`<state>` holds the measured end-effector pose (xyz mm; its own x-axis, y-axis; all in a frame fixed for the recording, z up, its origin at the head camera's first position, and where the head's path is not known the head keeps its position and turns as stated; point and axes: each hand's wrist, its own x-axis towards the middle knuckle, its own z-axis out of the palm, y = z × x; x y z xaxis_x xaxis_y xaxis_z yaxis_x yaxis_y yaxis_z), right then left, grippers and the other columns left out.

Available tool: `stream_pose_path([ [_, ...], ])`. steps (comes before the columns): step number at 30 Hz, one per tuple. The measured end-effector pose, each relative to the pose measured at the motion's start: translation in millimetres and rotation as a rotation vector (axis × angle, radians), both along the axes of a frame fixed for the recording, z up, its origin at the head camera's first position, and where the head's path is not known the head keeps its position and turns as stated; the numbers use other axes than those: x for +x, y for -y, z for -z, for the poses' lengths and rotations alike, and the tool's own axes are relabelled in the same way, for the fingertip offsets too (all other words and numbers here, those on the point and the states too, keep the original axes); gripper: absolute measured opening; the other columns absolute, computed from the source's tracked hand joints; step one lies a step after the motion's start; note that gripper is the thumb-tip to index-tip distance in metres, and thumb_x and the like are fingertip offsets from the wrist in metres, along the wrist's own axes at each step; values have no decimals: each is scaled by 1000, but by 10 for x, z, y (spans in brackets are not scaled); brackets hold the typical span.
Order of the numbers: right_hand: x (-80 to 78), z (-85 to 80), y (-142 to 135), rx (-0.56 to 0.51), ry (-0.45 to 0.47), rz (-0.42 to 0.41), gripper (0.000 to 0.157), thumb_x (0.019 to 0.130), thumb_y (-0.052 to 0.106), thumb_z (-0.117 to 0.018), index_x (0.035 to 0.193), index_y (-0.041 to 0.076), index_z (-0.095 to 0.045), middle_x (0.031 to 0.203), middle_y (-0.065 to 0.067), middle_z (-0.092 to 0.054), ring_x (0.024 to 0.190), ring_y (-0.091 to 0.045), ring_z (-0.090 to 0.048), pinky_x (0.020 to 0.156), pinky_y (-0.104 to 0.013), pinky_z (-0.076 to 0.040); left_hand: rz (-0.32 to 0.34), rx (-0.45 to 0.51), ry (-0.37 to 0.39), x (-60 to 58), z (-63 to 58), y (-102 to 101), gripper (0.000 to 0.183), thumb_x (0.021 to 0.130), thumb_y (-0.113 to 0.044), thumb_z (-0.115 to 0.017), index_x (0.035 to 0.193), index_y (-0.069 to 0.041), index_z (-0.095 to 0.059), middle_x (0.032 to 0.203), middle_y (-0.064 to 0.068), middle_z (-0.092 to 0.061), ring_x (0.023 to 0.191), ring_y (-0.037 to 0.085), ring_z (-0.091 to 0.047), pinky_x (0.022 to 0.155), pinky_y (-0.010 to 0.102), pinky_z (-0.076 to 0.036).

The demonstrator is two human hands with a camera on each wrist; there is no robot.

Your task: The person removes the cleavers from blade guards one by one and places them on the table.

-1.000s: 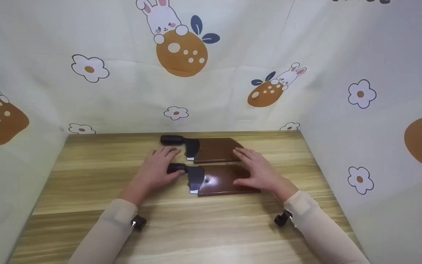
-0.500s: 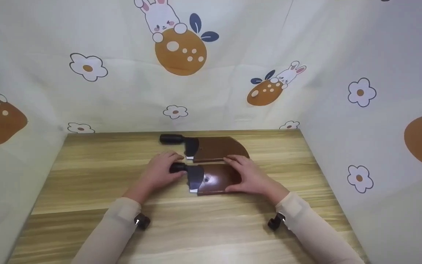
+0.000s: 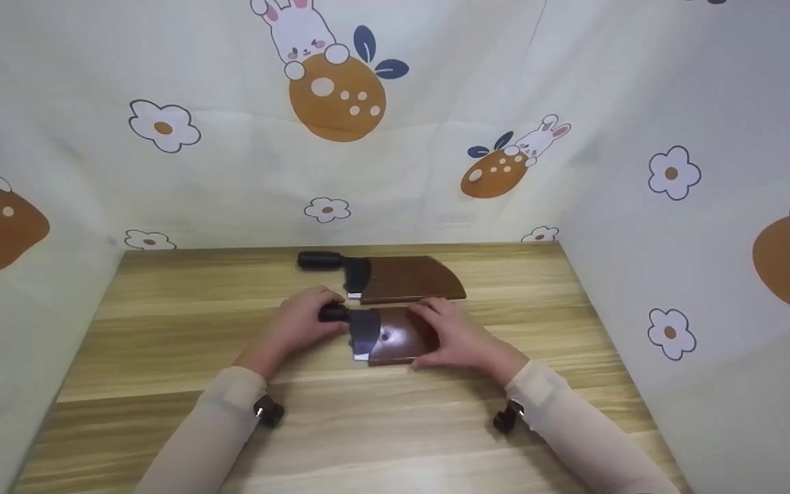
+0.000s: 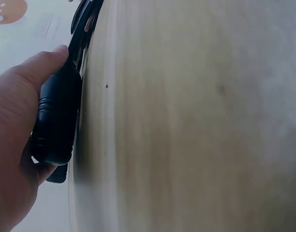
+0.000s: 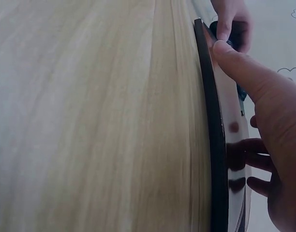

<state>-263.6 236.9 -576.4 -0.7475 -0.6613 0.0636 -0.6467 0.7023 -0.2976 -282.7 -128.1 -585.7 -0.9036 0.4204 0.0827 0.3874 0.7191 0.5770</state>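
Two cleavers with black handles and brown leather sheaths lie flat, one behind the other. My left hand (image 3: 301,322) grips the handle (image 3: 333,313) of the nearer cleaver (image 3: 395,333); in the left wrist view its thumb (image 4: 53,59) lies at the neck of that handle (image 4: 56,118). My right hand (image 3: 467,341) spans the right part of the nearer sheath, fingers spread and bent over it. The right wrist view has the fingers just above the glossy sheath (image 5: 233,128); whether the thumb touches it, I cannot tell. The farther cleaver (image 3: 409,278) lies untouched behind.
A wood-grain table (image 3: 395,425) lies under everything. Pale cloth walls (image 3: 230,171) printed with rabbits, oranges and flowers rise at the back and both sides. Each sleeved wrist carries a small black camera (image 3: 269,412).
My right hand has slid left and a little nearer, off the farther sheath and along the nearer one. My left hand's fingers have closed in around the nearer handle. The cleavers stay in place.
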Motion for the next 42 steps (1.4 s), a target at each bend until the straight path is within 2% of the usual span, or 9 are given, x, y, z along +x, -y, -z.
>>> stream_pose_path([
  [10, -9, 41, 75, 24, -14, -9, 127, 71, 78, -91, 168, 12, -44, 160, -14, -50, 147, -35, -48, 124, -54, -40, 3, -52, -38, -18, 8, -45, 43, 94, -37, -89, 128, -14, -78, 118, 3, -70, 111, 28, -67, 104, 53, -54],
  [18, -50, 78, 82, 23, -38, -18, 121, 75, 78, -89, 167, 11, -46, 155, -11, -52, 143, -32, -49, 123, -52, -41, 20, -74, -57, -41, 3, -53, 39, 95, -37, -88, 125, -14, -78, 115, 4, -68, 110, 28, -66, 103, 53, -55],
  [23, -60, 108, 82, 35, -63, -30, 119, 77, 81, -85, 166, 11, -48, 151, -10, -53, 138, -29, -51, 120, -51, -44, 16, -97, -44, -44, -1, -42, 36, 96, -39, -87, 122, -16, -78, 112, 1, -68, 108, 26, -66, 100, 52, -56],
  [30, -58, 105, 73, 29, -83, -42, 117, 79, 81, -81, 166, 12, -46, 147, -10, -54, 134, -28, -53, 117, -49, -47, 48, -112, -75, -56, -42, -34, 30, 96, -35, -85, 118, -17, -77, 106, 1, -67, 100, 24, -65, 93, 52, -57],
  [37, -44, 17, 34, 38, -101, -61, 116, 83, 78, -78, 170, 11, -42, 155, -14, -50, 141, -32, -50, 124, -52, -40, 61, -82, -58, -76, -84, -25, 27, 96, -36, -82, 117, -22, -74, 103, -2, -71, 95, 22, -65, 87, 50, -56],
  [42, -22, -42, 3, 32, -132, -83, 116, 84, 78, -77, 171, 9, -40, 161, -17, -48, 147, -33, -47, 128, -54, -34, 75, -94, -101, -72, -108, -31, 30, 96, -40, -81, 119, -23, -73, 103, -2, -72, 94, 23, -65, 85, 48, -56],
])
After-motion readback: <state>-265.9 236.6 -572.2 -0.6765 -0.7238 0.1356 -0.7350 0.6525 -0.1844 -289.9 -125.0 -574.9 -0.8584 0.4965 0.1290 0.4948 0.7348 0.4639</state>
